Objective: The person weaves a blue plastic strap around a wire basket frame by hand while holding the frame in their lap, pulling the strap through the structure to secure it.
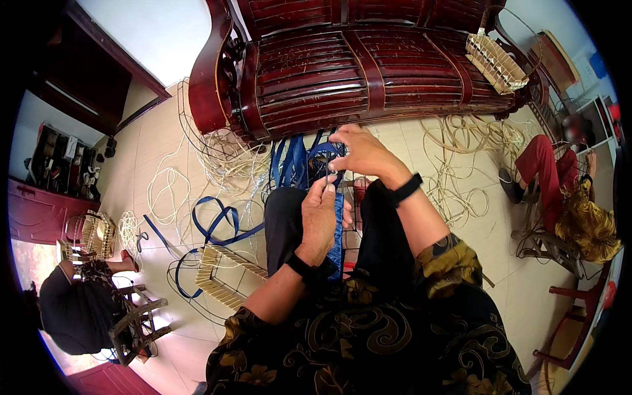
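Note:
My left hand (318, 218) is closed, thumb and fingers pinched around a thin dark wire frame partly wrapped in blue strip (339, 242), which runs down between my thighs. Just above it, my right hand (362, 153) curves over the frame's far end with thumb and forefinger apart; I make out nothing between them. Beyond my knees, loose blue strips (288, 161) hang and pile up in front of the bench. What the lower fingers of either hand touch is partly hidden.
A dark red wooden bench (309, 72) stands ahead, a pale woven basket (497, 62) on its right end. Pale cord coils (230, 158) and a blue strip (217, 230) litter the floor. By my left knee lies a pale woven frame (224, 276). People sit on both sides.

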Motion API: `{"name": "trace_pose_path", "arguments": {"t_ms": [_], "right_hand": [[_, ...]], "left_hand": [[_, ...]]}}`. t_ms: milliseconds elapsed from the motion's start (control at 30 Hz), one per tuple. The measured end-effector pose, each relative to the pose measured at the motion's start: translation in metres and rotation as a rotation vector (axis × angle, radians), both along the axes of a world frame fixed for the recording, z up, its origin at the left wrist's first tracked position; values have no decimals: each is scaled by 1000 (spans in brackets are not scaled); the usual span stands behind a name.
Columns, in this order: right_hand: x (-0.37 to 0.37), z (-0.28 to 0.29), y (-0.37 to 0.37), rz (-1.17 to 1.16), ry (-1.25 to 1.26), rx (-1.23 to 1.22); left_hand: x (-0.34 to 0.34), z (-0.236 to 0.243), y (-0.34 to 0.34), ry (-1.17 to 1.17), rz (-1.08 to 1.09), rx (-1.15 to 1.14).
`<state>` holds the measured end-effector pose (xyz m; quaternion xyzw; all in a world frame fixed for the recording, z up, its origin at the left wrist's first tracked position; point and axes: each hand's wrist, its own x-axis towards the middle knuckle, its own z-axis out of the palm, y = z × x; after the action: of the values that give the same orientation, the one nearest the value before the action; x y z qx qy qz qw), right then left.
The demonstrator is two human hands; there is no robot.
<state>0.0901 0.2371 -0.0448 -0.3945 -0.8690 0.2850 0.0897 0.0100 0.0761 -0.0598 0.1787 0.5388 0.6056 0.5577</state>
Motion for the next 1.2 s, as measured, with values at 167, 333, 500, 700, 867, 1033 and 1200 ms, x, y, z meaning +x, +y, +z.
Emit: {"name": "trace_pose_path", "arguments": {"t_ms": [167, 333, 500, 700, 867, 1033, 1200], "right_hand": [[25, -33, -21, -451, 689, -681], [17, -43, -47, -462, 1085, -1320], [23, -69, -49, -312, 1329, -1586], [45, -80, -39, -257, 1581, -1576], [127, -53, 5, -219, 1785, -1081], [309, -30, 25, -406, 1851, -783], [603, -35, -33, -580, 2049, -485]], "left_hand": [[1, -1, 3, 9, -13, 2], [2, -1, 4, -31, -9, 22], [-2, -1, 2, -33, -32, 36], [-4, -3, -1, -56, -50, 50], [-8, -5, -1, -110, -88, 78], [-14, -7, -4, -120, -58, 82], [-21, -7, -4, -157, -32, 81]]}}
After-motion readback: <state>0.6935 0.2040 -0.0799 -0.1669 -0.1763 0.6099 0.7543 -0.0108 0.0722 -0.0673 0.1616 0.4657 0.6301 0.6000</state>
